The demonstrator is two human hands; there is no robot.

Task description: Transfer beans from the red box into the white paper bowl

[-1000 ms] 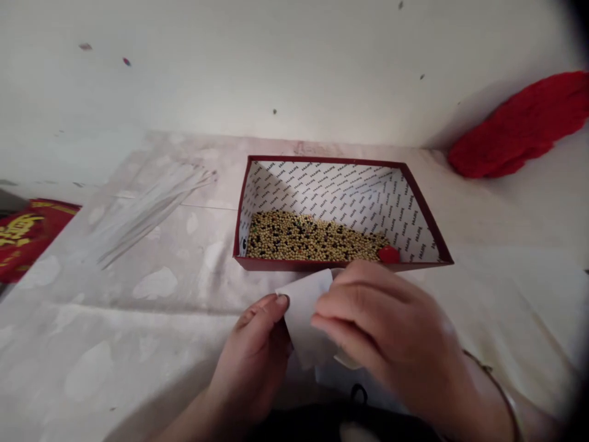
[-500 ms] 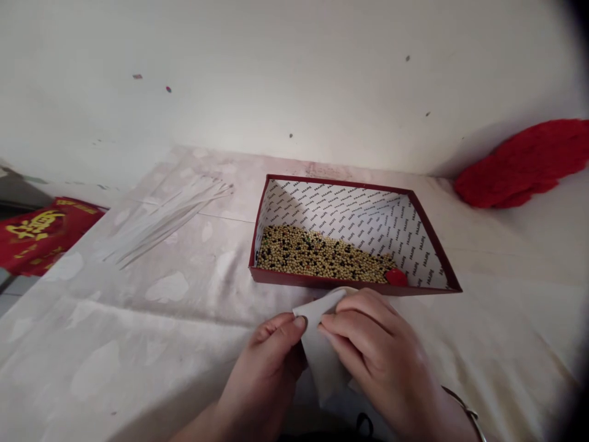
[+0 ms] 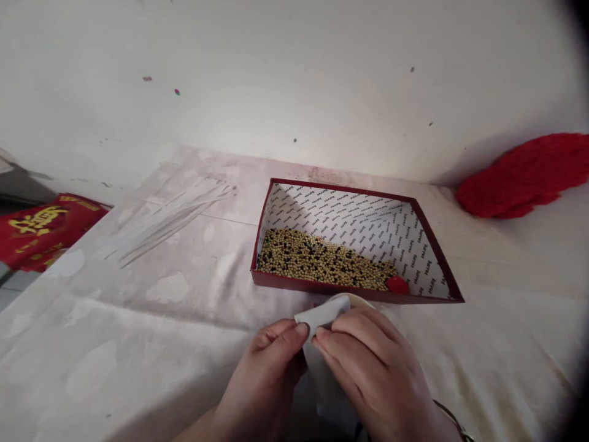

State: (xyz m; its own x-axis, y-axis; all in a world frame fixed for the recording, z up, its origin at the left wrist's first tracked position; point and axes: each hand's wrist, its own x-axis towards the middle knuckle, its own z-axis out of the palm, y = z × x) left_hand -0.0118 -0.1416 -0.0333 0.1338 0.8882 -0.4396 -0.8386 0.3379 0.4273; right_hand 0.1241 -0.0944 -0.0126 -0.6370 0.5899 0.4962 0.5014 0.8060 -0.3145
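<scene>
My left hand (image 3: 271, 368) pinches the left edge of a limp white sheet (image 3: 321, 312) between thumb and fingers. My right hand (image 3: 372, 362) is closed on the same sheet, its thumb and fingertips pressed together near the middle. Whether the sheet is paper or cloth, I cannot tell. It is folded over at the top and hangs down between my hands. Just beyond them stands a red-rimmed open box (image 3: 359, 296) with a printed white lining. Many small pale yellow and black round grains (image 3: 317, 261) fill its near left part. A red piece (image 3: 397, 284) lies at their right end.
A bundle of thin white strips (image 3: 170, 224) lies on the pale patterned tablecloth (image 3: 156, 344) to the left. Red packaging with yellow lettering (image 3: 46, 227) is beyond the left table edge. A fluffy red heap (image 3: 524, 175) rests against the white wall (image 3: 294, 73) at right.
The white sheet's upper part is folded over more, and my right fingertips have shifted slightly left and down. The whole view has tilted a little; the box and strips stay in place.
</scene>
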